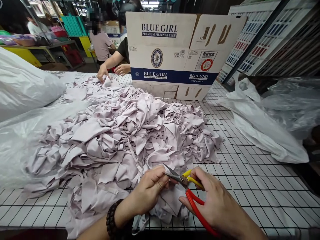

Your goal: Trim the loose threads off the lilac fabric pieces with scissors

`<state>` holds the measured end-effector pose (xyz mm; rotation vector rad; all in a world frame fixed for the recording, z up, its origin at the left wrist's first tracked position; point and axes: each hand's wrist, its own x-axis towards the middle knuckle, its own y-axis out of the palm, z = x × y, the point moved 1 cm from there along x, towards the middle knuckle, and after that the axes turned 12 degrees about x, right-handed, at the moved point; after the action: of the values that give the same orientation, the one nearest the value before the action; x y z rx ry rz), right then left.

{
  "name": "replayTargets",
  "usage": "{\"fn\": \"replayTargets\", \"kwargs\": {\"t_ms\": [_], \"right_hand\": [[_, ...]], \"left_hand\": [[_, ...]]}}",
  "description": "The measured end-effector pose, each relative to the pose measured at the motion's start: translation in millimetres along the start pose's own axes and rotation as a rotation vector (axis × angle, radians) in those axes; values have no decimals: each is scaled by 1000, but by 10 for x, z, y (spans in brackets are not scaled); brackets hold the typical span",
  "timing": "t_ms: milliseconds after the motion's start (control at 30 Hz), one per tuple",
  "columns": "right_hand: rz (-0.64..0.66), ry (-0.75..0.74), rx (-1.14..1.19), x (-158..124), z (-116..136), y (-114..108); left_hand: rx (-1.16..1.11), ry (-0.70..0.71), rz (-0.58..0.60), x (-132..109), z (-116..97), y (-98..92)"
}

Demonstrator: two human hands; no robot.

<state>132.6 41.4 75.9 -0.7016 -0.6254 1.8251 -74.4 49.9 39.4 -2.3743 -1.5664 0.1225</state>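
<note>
Reading a clock face laid over the pile [150, 113], with six nearest the wearer, the left hand [147, 191] is pinching what looks like an edge of cloth [170, 201] towards six, a dark bracelet [113, 216] circling its wrist. The right hand [212, 193], at five, is wrapping the spread handles of the scissors [184, 181], one yellow and one red, while the blades are pointing towards ten, right at the left fingertips. The cloth is looking light, limp and probably not slippery, creasing easily and tangling with its neighbours; a flat edge is offering the best hold, with fingertips clear of the blades. The scissors are looking stiff, the handles being the safe grip. Underneath, the table [252, 186] is showing a black grid on white. A clear bag [15, 150] is slumping at nine, a white sack [27, 83] is bulging at ten, and a white bag [270, 130] is lying at three. At one, a box [172, 43] is standing upright; at eleven, a co-worker's hand [102, 72] is touching the pile's far end. Beyond it, a person in a pink top [100, 43] is sitting or standing; I cannot tell which.
</note>
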Motion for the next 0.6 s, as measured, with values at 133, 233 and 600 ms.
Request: {"fn": "replayTargets", "kwargs": {"t_ms": [133, 233, 600], "right_hand": [[-12, -68, -44, 15, 23, 19], [-64, -165, -80, 22, 32, 35], [-190, -354, -145, 23, 18, 3]], "left_hand": [[-38, 3, 19, 1, 12, -10], [-53, -12, 21, -5, 20, -9], [-102, -30, 56, -22, 10, -14]]}}
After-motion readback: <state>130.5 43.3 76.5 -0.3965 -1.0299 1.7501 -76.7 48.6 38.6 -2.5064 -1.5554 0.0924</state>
